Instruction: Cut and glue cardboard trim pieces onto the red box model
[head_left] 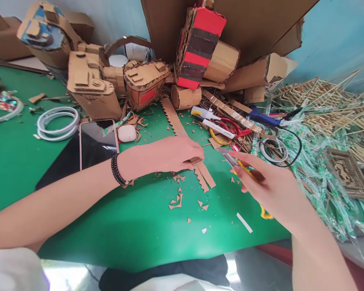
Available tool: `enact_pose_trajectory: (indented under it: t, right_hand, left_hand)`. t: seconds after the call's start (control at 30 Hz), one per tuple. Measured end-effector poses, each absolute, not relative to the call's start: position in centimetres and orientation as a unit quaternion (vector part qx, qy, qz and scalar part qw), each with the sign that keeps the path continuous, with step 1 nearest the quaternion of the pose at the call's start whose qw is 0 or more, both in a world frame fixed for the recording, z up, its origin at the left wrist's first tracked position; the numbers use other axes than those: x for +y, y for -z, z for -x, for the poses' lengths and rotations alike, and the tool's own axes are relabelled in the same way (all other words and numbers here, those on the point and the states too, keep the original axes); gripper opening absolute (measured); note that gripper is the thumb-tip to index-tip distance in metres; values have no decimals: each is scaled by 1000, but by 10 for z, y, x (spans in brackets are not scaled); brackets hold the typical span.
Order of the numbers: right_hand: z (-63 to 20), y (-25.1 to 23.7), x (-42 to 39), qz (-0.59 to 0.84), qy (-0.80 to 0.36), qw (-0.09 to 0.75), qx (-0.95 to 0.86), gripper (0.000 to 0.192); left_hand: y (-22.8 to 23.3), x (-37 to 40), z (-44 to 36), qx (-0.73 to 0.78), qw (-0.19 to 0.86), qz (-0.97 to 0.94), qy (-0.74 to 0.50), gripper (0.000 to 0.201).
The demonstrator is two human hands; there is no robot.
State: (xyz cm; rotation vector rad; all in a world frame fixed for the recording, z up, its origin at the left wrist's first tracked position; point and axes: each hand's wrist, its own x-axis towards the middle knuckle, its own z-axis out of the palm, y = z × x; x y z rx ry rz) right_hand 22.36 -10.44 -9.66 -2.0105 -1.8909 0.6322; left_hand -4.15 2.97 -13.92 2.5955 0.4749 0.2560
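My left hand [166,154] lies flat on the green mat [115,218], its fingertips pressing down a long cardboard strip [182,131] with a saw-tooth edge. A black bead bracelet [117,170] circles that wrist. My right hand [265,184] grips a yellow utility knife [232,160], blade end pointing left toward the strip, a short way from the left fingertips. Small cardboard offcuts [177,200] are scattered on the mat below the strip.
Cardboard models [92,83] and a red-striped cardboard piece [197,44] crowd the back. A phone [97,142], a white earbud case [126,133] and a coiled white cable [57,123] lie at left. Markers, red scissors [235,128], a blue glue gun [262,117] and stick structures [324,105] fill the right.
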Motion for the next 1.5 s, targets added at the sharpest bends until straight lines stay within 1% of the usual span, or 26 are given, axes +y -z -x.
enact_pose_trajectory:
  t: [0.1, 0.17, 0.27, 0.3, 0.37, 0.53, 0.6, 0.67, 0.77, 0.9, 1.0, 1.07, 1.13, 1.17, 1.33, 1.5]
  right_hand:
    - [-207, 104, -88, 685, -297, 225, -626, 44]
    - [-199, 109, -83, 662, -334, 275, -612, 45]
    - [-190, 116, -80, 637, -364, 310, -605, 44]
    - [-189, 117, -79, 634, -367, 315, -603, 43]
    - [-186, 118, -78, 635, -363, 325, -599, 42]
    - [-187, 118, -79, 636, -353, 345, -593, 43]
    - [-191, 119, -79, 639, -350, 337, -596, 45]
    - [-196, 121, -80, 647, -343, 319, -601, 46]
    - [-203, 120, -81, 655, -321, 284, -622, 45]
    - [-204, 113, -87, 643, -285, 211, -679, 40]
    - [-201, 110, -94, 620, -246, 145, -731, 38]
    - [-201, 111, -100, 597, -217, 118, -763, 38]
    - [-201, 114, -106, 577, -191, 101, -788, 38]
    - [-202, 115, -109, 570, -179, 95, -796, 38]
    - [-206, 113, -121, 556, -146, 70, -815, 39]
    - [-204, 107, -126, 558, -148, 68, -813, 39]
  left_hand:
    - [131, 31, 41, 234, 329, -908, -112, 28]
    - [126, 32, 40, 290, 418, -843, -172, 31]
    - [120, 33, 37, 314, 550, -736, -239, 39]
    - [119, 34, 36, 313, 572, -716, -250, 41]
    - [118, 37, 36, 314, 582, -701, -267, 36]
    - [112, 46, 44, 330, 526, -731, -284, 21]
    - [109, 49, 50, 331, 466, -780, -256, 18]
    - [109, 51, 56, 319, 380, -839, -222, 21]
    - [117, 50, 63, 248, 271, -910, -195, 20]
    - [132, 29, 61, 167, 190, -960, -124, 21]
    - [129, 3, 55, 197, 121, -973, -21, 39]
    - [123, -15, 49, 239, 99, -965, 49, 54]
    - [119, -28, 45, 256, 91, -958, 94, 62]
    - [118, -32, 43, 259, 90, -956, 106, 63]
    - [119, -34, 40, 255, 94, -956, 115, 54]
    - [116, -30, 39, 260, 96, -954, 115, 46]
